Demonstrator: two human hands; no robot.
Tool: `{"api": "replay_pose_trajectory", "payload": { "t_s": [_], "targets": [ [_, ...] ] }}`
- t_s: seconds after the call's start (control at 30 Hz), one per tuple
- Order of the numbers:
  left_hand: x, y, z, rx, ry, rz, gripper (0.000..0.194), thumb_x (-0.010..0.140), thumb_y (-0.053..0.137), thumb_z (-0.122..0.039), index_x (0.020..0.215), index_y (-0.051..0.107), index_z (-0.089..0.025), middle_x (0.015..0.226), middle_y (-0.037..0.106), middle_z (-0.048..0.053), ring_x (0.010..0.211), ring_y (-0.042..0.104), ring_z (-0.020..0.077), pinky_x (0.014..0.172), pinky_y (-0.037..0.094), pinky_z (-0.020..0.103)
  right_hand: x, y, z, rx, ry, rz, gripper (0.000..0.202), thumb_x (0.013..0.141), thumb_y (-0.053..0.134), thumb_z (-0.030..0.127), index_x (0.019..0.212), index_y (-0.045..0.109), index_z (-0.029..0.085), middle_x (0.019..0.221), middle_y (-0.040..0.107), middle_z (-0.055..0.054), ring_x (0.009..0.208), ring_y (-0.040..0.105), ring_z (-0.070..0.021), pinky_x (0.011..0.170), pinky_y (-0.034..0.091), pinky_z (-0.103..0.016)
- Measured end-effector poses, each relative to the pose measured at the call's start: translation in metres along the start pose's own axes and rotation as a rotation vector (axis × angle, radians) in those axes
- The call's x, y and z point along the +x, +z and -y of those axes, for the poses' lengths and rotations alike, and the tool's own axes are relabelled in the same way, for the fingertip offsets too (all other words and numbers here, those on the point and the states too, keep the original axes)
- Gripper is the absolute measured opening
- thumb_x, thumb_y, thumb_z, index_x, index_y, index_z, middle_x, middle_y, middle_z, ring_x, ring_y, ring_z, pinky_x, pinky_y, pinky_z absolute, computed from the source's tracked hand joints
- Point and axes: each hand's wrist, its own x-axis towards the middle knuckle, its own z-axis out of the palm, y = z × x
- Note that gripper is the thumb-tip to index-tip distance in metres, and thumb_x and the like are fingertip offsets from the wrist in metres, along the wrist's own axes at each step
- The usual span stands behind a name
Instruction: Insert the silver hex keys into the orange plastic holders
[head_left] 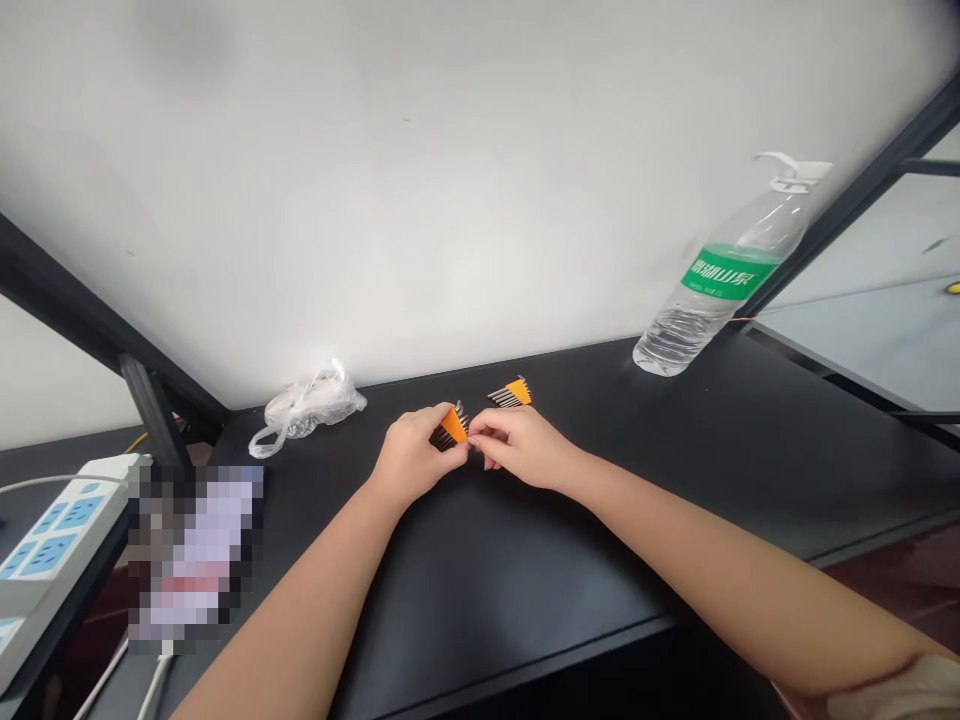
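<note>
In the head view, a small set (517, 390) of metal keys in an orange holder lies on the black table (562, 560), and the rest can be placed from it. Just to its left, and a little closer to the person, is a second orange holder (454, 426), with dark metal keys through it (their bent ends show at the top). The left hand (412, 455) grips this holder between thumb and fingers. The right hand (529, 445), directly in front of the lying set, has its thumb and fingers drawn together at the gripped holder's right edge; whether they pinch a key, I cannot tell.

Well to the left of the lying set, by the white wall (450, 200), is a clear plastic bag (319, 402), its contents hard to make out. Farther left and nearer the person are a phone-like shape (202, 560) (pixelated, so no detail) with a white cable (155, 685) at its near end, and a power strip (66, 530) with blue sockets. Well to the right of the lying set, a green-labelled water bottle (712, 275) stands, slanted in this view.
</note>
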Motion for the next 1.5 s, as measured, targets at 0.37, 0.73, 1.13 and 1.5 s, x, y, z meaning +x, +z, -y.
{"api": "replay_pose_trajectory", "payload": {
  "t_s": [0.37, 0.73, 1.13, 1.5],
  "targets": [
    [0.000, 0.004, 0.018, 0.201, 0.010, 0.113, 0.047, 0.088, 0.067, -0.031, 0.134, 0.062, -0.028, 0.128, 0.070, 0.008, 0.122, 0.060, 0.0331, 0.100, 0.048, 0.051, 0.019, -0.070, -0.078, -0.490, 0.059, -0.248, 0.048, 0.089, 0.056, 0.014, 0.137, 0.062, 0.024, 0.147, 0.058, -0.009, 0.136, 0.053, -0.0292, 0.112, 0.045, -0.047],
    [0.000, 0.001, 0.009, 0.173, 0.075, 0.019, 0.049, 0.093, 0.063, -0.029, 0.142, 0.058, -0.026, 0.139, 0.062, 0.011, 0.133, 0.054, 0.0335, 0.111, 0.045, 0.053, 0.010, -0.041, -0.052, -0.391, -0.066, 0.082, 0.062, 0.087, 0.063, 0.015, 0.146, 0.055, 0.030, 0.145, 0.061, -0.007, 0.135, 0.052, -0.0297, 0.109, 0.047, -0.048],
    [0.000, 0.002, -0.003, 0.116, 0.055, 0.255, 0.050, 0.082, 0.079, -0.045, 0.129, 0.068, -0.033, 0.107, 0.067, 0.006, 0.105, 0.060, 0.0296, 0.087, 0.048, 0.045, 0.017, -0.014, -0.040, -0.294, -0.126, 0.105, 0.026, 0.089, 0.065, 0.017, 0.114, 0.069, 0.024, 0.113, 0.072, -0.006, 0.108, 0.060, -0.0241, 0.092, 0.049, -0.040],
    [0.001, 0.006, 0.003, -0.149, -0.087, 0.209, 0.052, 0.074, 0.087, -0.042, 0.121, 0.069, -0.028, 0.115, 0.071, 0.004, 0.111, 0.065, 0.0284, 0.097, 0.050, 0.044, 0.017, -0.006, -0.038, 0.176, -0.012, 0.065, 0.028, 0.085, 0.068, 0.021, 0.114, 0.067, 0.022, 0.090, 0.069, 0.001, 0.079, 0.063, -0.0146, 0.076, 0.051, -0.030]
  ]
}}
